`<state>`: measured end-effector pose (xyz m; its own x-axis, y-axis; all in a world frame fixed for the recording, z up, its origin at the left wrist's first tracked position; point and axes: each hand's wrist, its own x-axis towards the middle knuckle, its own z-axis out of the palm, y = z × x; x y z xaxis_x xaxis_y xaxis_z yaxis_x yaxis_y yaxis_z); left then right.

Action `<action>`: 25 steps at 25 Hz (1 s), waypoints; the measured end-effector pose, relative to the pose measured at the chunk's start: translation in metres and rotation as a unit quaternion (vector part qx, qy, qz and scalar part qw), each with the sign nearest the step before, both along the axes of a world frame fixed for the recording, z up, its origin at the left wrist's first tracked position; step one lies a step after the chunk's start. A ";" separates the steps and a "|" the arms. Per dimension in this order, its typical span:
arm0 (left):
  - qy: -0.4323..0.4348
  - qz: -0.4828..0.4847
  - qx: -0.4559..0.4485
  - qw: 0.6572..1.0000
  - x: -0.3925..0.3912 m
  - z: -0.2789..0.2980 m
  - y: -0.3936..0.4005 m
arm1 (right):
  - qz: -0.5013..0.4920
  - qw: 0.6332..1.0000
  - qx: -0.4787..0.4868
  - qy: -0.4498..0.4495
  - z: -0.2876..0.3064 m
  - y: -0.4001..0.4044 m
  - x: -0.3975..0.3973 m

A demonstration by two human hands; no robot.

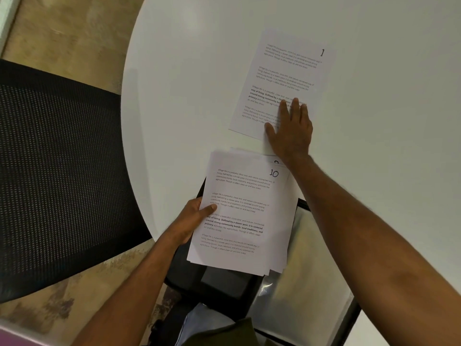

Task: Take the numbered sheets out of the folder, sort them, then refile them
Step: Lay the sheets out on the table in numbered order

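Both forearms bare from elbow down, no sleeves in sight. Left hand and right hand bare: no rings, no watch, no bands on wrists. Fine hair visible along right forearm. Near bottom edge, light blue denim trousers over lap; dark olive garment hem beside them, detail too dim to tell.

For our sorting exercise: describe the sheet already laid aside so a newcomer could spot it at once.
Start at the white round table. Beyond the stack gripped by the left hand, a single sheet lies flat alone, the right hand pressing its near corner. It bears a handwritten 1; the stack's top shows 10.
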<state>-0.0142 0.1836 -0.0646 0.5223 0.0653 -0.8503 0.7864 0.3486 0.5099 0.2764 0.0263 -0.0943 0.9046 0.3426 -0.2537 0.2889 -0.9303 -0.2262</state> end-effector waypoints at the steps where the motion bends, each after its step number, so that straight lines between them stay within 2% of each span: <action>1: -0.002 0.000 0.001 1.000 0.001 0.001 -0.001 | 0.003 1.000 -0.002 0.008 0.002 0.000 0.001; 3: -0.004 0.003 -0.001 1.000 0.003 0.005 -0.001 | 0.000 0.999 0.024 0.028 0.008 -0.004 0.007; 5: -0.003 0.008 -0.005 1.000 0.004 0.009 -0.001 | -0.030 0.993 0.101 0.044 0.018 -0.018 0.006; 7: -0.002 0.011 -0.006 1.000 0.003 0.013 -0.002 | -0.081 0.977 0.188 0.050 0.032 -0.042 -0.008; 10: -0.006 0.021 -0.016 1.000 0.001 0.015 -0.003 | -0.159 0.950 0.264 0.042 0.051 -0.090 -0.056; 14: -0.013 0.039 -0.062 0.997 -0.005 0.022 -0.005 | -0.308 0.878 0.358 0.078 0.081 -0.136 -0.138; 16: -0.016 0.042 -0.089 0.995 -0.010 0.026 -0.010 | -0.367 0.837 0.382 0.139 0.092 -0.150 -0.174; 19: -0.020 0.053 -0.125 0.991 -0.017 0.032 -0.019 | -0.371 0.778 0.424 0.280 0.104 -0.160 -0.208; 22: -0.008 0.070 -0.138 0.988 -0.023 0.032 -0.029 | -0.367 0.747 0.440 0.336 0.106 -0.166 -0.229; 25: 0.011 0.073 -0.141 0.987 -0.027 0.031 -0.036 | -0.394 0.741 0.445 0.313 0.105 -0.168 -0.237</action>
